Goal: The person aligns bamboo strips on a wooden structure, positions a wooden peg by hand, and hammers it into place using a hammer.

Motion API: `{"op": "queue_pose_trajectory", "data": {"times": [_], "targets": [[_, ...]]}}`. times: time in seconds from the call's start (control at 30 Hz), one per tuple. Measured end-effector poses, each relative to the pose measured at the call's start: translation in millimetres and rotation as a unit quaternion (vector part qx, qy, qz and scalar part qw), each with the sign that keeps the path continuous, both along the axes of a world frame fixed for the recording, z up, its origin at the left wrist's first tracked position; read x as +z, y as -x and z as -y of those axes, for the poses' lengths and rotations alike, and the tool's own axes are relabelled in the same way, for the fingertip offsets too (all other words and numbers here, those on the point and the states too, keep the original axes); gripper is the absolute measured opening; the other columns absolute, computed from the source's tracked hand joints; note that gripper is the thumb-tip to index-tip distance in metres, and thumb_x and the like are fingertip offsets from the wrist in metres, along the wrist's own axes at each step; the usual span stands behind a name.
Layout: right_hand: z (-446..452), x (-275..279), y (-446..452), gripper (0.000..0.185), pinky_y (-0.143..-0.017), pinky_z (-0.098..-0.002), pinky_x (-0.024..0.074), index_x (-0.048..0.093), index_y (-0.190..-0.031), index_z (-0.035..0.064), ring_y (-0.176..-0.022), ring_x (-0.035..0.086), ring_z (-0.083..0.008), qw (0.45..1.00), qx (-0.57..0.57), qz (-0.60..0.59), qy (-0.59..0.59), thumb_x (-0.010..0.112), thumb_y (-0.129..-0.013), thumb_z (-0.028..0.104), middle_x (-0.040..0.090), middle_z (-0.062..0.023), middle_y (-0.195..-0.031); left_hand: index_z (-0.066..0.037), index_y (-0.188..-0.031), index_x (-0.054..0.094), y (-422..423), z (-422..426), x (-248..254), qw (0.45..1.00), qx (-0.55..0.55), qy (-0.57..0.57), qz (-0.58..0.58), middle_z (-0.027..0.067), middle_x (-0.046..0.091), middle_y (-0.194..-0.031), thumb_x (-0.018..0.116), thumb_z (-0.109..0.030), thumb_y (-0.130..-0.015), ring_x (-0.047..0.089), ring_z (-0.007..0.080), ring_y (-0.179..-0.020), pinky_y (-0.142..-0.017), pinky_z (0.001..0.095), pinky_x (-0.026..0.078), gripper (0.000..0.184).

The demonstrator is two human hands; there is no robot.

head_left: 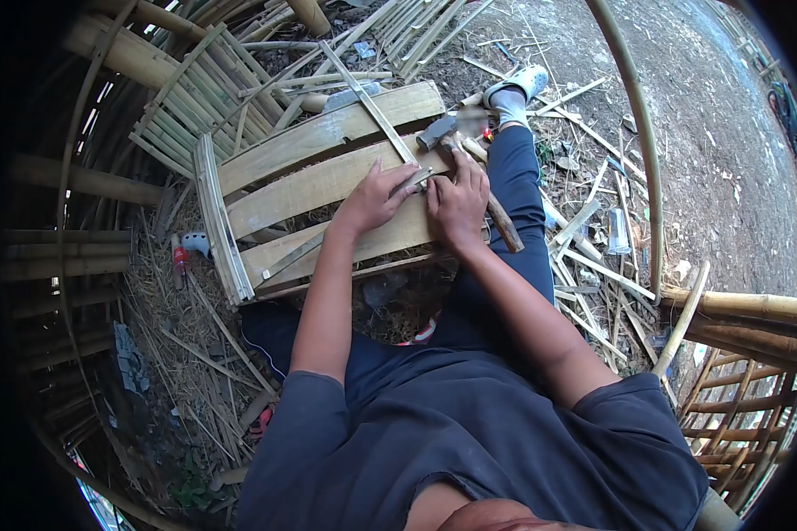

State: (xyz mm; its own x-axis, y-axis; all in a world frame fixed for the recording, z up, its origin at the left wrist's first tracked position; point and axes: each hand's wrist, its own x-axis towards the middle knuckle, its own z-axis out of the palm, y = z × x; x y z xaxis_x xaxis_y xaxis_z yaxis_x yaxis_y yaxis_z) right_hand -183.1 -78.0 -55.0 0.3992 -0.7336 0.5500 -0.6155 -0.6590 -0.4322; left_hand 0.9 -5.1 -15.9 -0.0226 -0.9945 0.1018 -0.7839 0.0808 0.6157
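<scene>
A low bench of pale wooden slats (292, 200) lies across in front of my legs. Above its right part, my left hand (372, 202) pinches a thin bamboo strip (294, 257) near its upper end. Close beside it, my right hand (460, 202) has its fingers closed at the tip of that strip; the exact grip is partly hidden. A second long split strip (363, 97) runs from the far side of the bench down to my fingers. The hammer (505, 225) rests by my right hand, its metal head on the far side and its wooden handle partly covered by the hand.
A bundle of strips (221, 221) stands along the bench's left end. A bamboo slat panel (208, 97) leans at the back left. Bamboo offcuts and a clear plastic cup (618, 232) litter the ground. A curved bamboo pole (642, 142) rises on the right.
</scene>
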Motion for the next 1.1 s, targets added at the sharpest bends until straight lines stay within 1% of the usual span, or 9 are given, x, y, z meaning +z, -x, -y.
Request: {"op": "queue_pose_trajectory", "data": {"times": [0.03,0.13,0.23,0.43,0.53,0.63,0.73,1.03,1.1], "targets": [[-0.2,-0.2,-0.4,0.021,-0.117,-0.0517,0.0323,0.08,-0.094,0.0085,-0.137,0.049,-0.0348,1.0,0.002,0.0,-0.008,0.074,-0.09,0.028,0.054,-0.0178,-0.15,-0.012,-0.146,0.062,0.1,0.3,-0.1,1.0,0.0,0.0,0.0,0.0144,0.067,-0.143,0.065,-0.022,-0.104,0.06,0.0295,-0.138,-0.129,0.062,0.02,0.043],[-0.3,-0.5,-0.6,0.02,-0.117,-0.0515,0.0326,0.079,-0.093,0.0077,-0.136,0.05,-0.0346,1.0,0.002,-0.003,-0.004,0.073,-0.089,0.027,0.054,-0.018,-0.15,-0.012,-0.145,0.063,0.1,0.3,0.0,1.0,0.0,-0.001,0.003,0.0145,0.067,-0.143,0.065,-0.022,-0.104,0.06,0.0297,-0.137,-0.128,0.0617,0.021,0.042],[1.0,-0.4,-0.4,0.018,-0.113,-0.0496,0.0377,0.078,-0.09,0.0104,-0.132,0.054,-0.0353,0.999,-0.011,-0.024,0.028,0.075,-0.089,0.028,0.057,-0.018,-0.148,-0.012,-0.145,0.063,1.7,0.4,2.4,1.0,0.001,-0.004,0.005,0.0145,0.067,-0.142,0.065,-0.022,-0.104,0.061,0.03,-0.136,-0.129,0.0611,0.022,0.042],[1.9,-1.4,-1.7,0.017,-0.112,-0.0491,0.0383,0.076,-0.087,0.009,-0.132,0.054,-0.0355,1.0,-0.008,-0.007,0.024,0.075,-0.086,0.026,0.058,-0.0183,-0.147,-0.012,-0.144,0.063,2.9,-0.2,1.7,1.0,0.002,0.005,0.012,0.0145,0.068,-0.141,0.066,-0.023,-0.104,0.062,0.0298,-0.135,-0.129,0.0606,0.023,0.042],[4.3,-3.7,-2.9,0.017,-0.112,-0.0497,0.0382,0.075,-0.086,0.0074,-0.132,0.054,-0.0365,1.0,-0.015,0.003,0.02,0.074,-0.085,0.024,0.058,-0.0188,-0.146,-0.012,-0.144,0.063,2.8,-1.6,0.1,1.0,-0.002,0.007,0.008,0.0142,0.068,-0.141,0.065,-0.023,-0.104,0.062,0.0291,-0.135,-0.129,0.0607,0.022,0.042],[3.3,-1.8,-0.6,0.017,-0.112,-0.0504,0.038,0.074,-0.086,0.0057,-0.131,0.054,-0.0376,0.999,-0.009,-0.029,0.025,0.073,-0.085,0.022,0.057,-0.0198,-0.146,-0.012,-0.144,0.063,2.5,-0.9,-1.2,1.0,-0.004,0.007,0.004,0.0135,0.068,-0.141,0.065,-0.023,-0.104,0.062,0.0284,-0.135,-0.129,0.061,0.021,0.042],[2.3,3.1,0.8,0.022,-0.116,-0.0516,0.0341,0.075,-0.091,0.0007,-0.134,0.051,-0.0364,1.0,0.013,0.008,0.005,0.073,-0.085,0.021,0.055,-0.021,-0.148,-0.013,-0.145,0.063,0.4,0.0,1.2,1.0,0.001,-0.013,0.002,0.013,0.068,-0.142,0.065,-0.023,-0.104,0.062,0.0284,-0.134,-0.129,0.0614,0.02,0.042],[2.3,-0.8,2.3,0.023,-0.116,-0.0515,0.0345,0.077,-0.097,0.006,-0.133,0.052,-0.037,0.999,0.019,0.03,0.015,0.077,-0.085,0.025,0.055,-0.021,-0.148,-0.014,-0.146,0.063,0.8,1.0,2.2,1.0,0.0,-0.009,0.001,0.012,0.067,-0.142,0.065,-0.025,-0.105,0.063,0.029,-0.133,-0.128,0.0623,0.021,0.042],[2.1,-1.1,2.7,0.024,-0.116,-0.0515,0.0345,0.077,-0.097,0.0053,-0.133,0.052,-0.0371,0.999,0.021,0.029,0.013,0.077,-0.085,0.026,0.055,-0.0206,-0.148,-0.015,-0.146,0.063,1.0,0.1,2.1,1.0,0.002,-0.011,0.001,0.0118,0.067,-0.142,0.065,-0.025,-0.105,0.063,0.0288,-0.134,-0.128,0.0623,0.021,0.042]]}}
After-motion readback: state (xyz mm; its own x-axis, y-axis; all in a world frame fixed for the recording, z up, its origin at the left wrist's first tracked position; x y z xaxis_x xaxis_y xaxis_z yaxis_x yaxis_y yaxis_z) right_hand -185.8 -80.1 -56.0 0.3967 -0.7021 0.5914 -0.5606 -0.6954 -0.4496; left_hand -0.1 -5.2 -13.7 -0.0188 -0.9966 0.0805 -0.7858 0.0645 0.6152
